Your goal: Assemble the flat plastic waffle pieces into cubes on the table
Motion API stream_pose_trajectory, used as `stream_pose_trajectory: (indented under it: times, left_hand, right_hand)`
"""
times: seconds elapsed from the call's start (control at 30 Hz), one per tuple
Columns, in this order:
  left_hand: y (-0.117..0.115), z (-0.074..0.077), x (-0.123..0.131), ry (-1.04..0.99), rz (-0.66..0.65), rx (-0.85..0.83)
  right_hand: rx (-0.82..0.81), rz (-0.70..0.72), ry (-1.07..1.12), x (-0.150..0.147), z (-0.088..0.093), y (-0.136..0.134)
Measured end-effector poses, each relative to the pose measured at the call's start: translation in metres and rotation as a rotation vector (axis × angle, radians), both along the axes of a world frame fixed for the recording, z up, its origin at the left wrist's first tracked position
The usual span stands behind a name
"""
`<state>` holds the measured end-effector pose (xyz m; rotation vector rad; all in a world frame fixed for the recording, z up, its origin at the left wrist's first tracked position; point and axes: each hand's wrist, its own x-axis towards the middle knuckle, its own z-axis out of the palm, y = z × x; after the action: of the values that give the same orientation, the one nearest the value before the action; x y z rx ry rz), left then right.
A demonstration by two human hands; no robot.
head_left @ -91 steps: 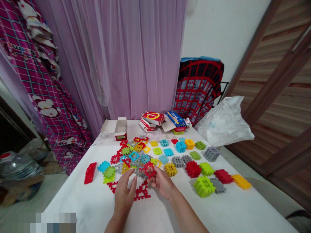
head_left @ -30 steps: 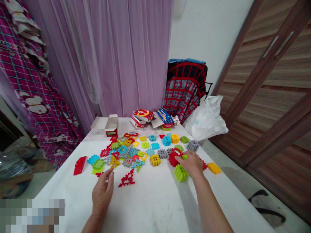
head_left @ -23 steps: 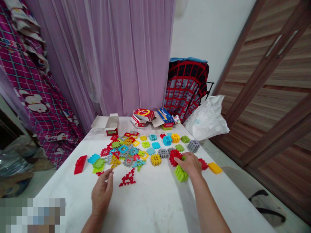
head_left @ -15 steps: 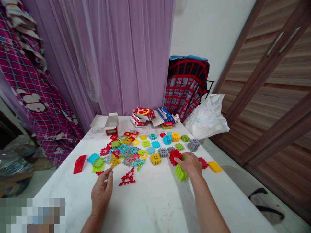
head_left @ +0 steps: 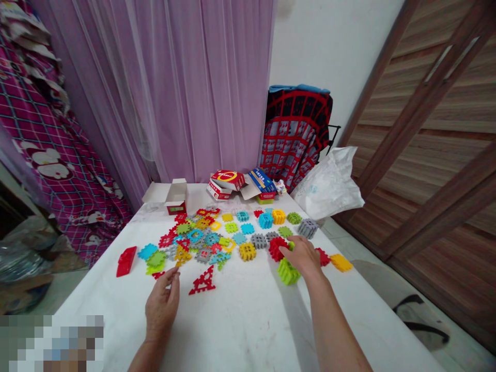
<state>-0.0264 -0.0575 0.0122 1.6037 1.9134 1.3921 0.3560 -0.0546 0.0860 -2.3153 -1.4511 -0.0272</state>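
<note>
My right hand (head_left: pixel 304 256) is closed around a lime-green stack of toothed plastic building pieces (head_left: pixel 289 272), with a bit of green also showing beyond the thumb. Its thumb lies close against a red stack of the same pieces (head_left: pixel 278 249). My left hand (head_left: pixel 165 292) rests near the table's left front, fingers loosely curled and thumb apart, with nothing visible in it. Just beyond its fingertips is a yellow triangular piece (head_left: pixel 182 255). A red triangular piece (head_left: pixel 202 281) lies to that hand's right.
A mixed heap of flat pieces (head_left: pixel 196 236) covers the left middle of the white table (head_left: pixel 240 325). Yellow (head_left: pixel 247 251), blue (head_left: pixel 265 221) and grey stacks (head_left: pixel 308 228) stand to the right. Opened boxes (head_left: pixel 228 181) and a white plastic bag (head_left: pixel 329 183) are at the back.
The view has shifted slightly. The right hand stays around the lime-green stack, the left hand in nearly the same place; the pieces show no clear movement.
</note>
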Motion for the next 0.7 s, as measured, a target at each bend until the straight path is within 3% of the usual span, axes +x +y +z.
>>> stream_pose_trajectory:
  times: [0.23, 0.47, 0.57, 0.7]
  left_hand:
    - [0.002, -0.006, -0.001, -0.054, -0.001, 0.007]
    - [0.003, -0.007, -0.003, -0.106, 0.002, -0.026]
    - [0.003, -0.006, -0.003, -0.111, 0.003, -0.035]
    - [0.005, -0.007, -0.004, -0.126, 0.004, -0.049]
  right_hand:
    - [0.401, -0.025, 0.117, 0.01, 0.013, 0.0]
    - [0.599, -0.05, 0.252, -0.001, 0.021, -0.007]
    - [0.624, 0.034, 0.304, -0.022, 0.019, -0.008]
    - [0.582, 0.286, 0.339, -0.071, 0.005, -0.005]
